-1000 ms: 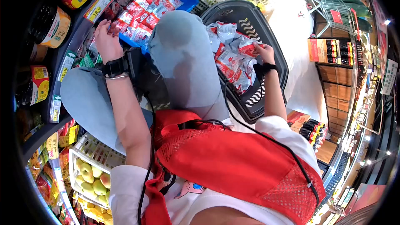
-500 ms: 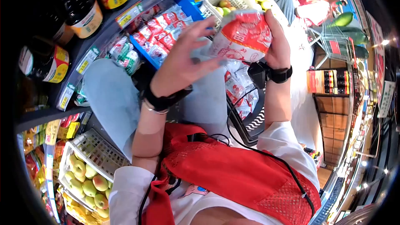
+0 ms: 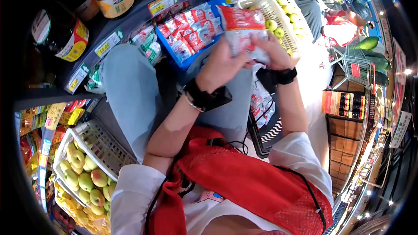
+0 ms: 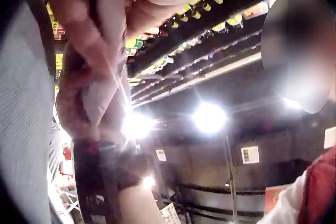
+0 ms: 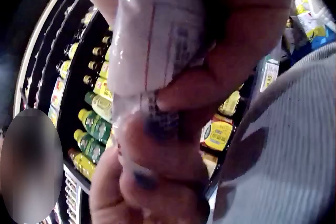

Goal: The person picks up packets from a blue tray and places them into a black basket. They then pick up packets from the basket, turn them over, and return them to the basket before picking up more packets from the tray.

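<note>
Shop aisle: bright floor at the right of the frame, dark shelf curving across the upper left; dark basket, right of centre, part-hidden, with loose packets inside, and blue bin, upper centre, its red-and-white stock packed close, presumably for tidy display. Single held packet, upper centre, lower end grasped by the curled fingers of the left hand and right hand, apparently to steady its soft film, leaving the printed upper part uncovered.
</note>
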The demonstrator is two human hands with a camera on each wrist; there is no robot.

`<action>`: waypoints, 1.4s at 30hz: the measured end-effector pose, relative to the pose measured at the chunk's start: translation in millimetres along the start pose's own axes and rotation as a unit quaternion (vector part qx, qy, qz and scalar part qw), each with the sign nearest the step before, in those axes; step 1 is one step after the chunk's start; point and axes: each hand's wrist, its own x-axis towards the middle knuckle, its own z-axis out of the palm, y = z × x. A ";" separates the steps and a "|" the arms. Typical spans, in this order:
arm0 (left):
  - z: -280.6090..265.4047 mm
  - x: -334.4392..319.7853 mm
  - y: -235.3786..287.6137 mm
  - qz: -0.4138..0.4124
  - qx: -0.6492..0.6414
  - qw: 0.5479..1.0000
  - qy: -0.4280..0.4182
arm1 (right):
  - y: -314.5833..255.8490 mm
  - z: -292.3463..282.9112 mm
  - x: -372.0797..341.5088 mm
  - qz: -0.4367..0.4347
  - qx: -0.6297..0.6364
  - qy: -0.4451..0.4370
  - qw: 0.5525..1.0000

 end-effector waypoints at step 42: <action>-68.5 28.4 56.4 0.079 0.517 0.842 0.130 | 103.9 -198.8 46.9 -0.056 -0.428 0.313 0.846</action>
